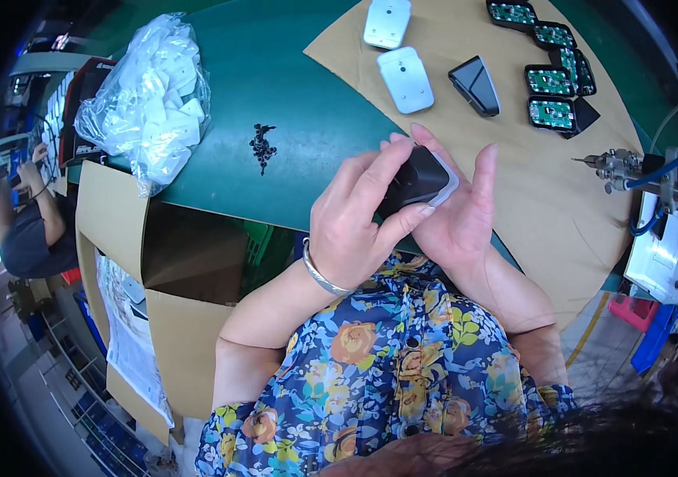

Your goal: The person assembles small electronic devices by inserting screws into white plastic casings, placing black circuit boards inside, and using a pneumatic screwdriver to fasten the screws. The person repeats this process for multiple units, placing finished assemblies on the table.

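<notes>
In front of my chest, my left hand (359,203) is closed on a small black casing with a pale edge (422,176), its fingers over the top and its thumb along the near side. Palm up beside and partly beneath the casing is my right hand (462,211), thumb stretched away and fingers extended, partly hidden behind the casing. Past my hands, a glossy black casing (476,86) lies on the brown cardboard. Two white covers, the nearer one (406,79) and the farther one (387,22), lie to its left.
Several black casings with green circuit boards (552,113) line the far right. A pile of small black parts (262,148) lies on the green mat (275,71), near a clear bag of white pieces (160,103). A metal-tipped tool (613,167) juts in from the right; an open carton (188,318) stands left.
</notes>
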Motion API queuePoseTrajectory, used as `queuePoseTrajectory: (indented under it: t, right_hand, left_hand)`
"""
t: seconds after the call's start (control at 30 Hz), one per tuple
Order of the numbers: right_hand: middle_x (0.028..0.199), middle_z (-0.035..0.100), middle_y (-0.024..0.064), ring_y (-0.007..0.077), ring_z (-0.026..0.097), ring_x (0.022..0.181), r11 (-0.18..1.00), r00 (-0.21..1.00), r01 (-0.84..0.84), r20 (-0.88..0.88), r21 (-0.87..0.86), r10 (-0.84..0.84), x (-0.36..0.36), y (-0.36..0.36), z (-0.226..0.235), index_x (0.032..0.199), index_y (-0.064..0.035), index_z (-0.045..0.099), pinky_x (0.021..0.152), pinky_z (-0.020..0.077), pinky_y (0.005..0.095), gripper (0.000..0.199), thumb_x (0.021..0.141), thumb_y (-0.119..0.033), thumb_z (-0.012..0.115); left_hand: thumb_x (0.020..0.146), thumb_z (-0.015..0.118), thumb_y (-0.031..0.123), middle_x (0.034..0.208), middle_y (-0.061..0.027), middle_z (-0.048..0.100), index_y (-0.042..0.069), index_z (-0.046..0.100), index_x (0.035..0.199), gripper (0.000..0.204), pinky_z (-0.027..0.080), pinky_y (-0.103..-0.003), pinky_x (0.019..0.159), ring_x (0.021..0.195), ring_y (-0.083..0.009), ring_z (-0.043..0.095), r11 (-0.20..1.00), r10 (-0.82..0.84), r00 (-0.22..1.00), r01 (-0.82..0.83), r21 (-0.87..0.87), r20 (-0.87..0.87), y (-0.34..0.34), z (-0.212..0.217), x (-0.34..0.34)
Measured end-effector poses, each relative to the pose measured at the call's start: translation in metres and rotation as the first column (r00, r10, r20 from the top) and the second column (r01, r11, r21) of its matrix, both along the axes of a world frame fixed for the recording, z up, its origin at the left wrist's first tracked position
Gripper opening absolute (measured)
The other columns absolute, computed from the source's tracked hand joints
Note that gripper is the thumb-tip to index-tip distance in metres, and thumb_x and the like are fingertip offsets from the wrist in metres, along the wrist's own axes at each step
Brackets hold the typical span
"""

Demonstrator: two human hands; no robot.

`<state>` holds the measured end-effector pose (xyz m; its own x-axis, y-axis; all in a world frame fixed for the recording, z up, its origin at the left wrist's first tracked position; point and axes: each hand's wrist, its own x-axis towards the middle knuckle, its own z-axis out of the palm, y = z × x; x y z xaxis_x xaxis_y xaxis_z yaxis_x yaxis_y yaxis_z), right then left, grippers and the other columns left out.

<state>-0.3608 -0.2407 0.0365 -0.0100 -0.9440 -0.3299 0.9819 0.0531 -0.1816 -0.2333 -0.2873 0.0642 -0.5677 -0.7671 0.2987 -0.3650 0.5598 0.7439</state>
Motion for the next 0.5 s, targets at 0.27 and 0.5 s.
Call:
queuePoseTrajectory:
  t: [0.27,0.5]
  right_hand:
    - [0.133,0.037,0.0172,0.0283,0.033,0.125,0.999,0.989,0.026,-0.147,-0.036,-0.031,0.004,0.004,-0.004,0.136,-0.0036,0.024,0.104,0.028,0.0446,0.083,0.084,-0.068,0.024]
    - [0.129,0.038,0.0121,0.0259,0.039,0.118,0.999,0.977,-0.038,-0.211,0.002,0.037,0.005,0.009,-0.004,0.136,-0.0077,0.022,0.099,0.0334,0.0431,0.081,0.082,-0.069,0.025]
  left_hand:
    - [0.07,0.074,0.022,0.104,-0.0168,0.059,0.002,0.049,0.119,0.058,0.05,-0.033,0.074,0.087,-0.0287,0.061,0.999,-0.037,0.999,0.037,-0.007,0.005,0.003,-0.011,-0.006]
    - [0.067,0.075,0.03,0.103,-0.0183,0.059,0.002,0.046,0.121,0.068,0.052,-0.033,0.071,0.086,-0.0295,0.062,0.992,-0.042,0.998,0.034,0.122,0.057,0.01,-0.021,0.004]
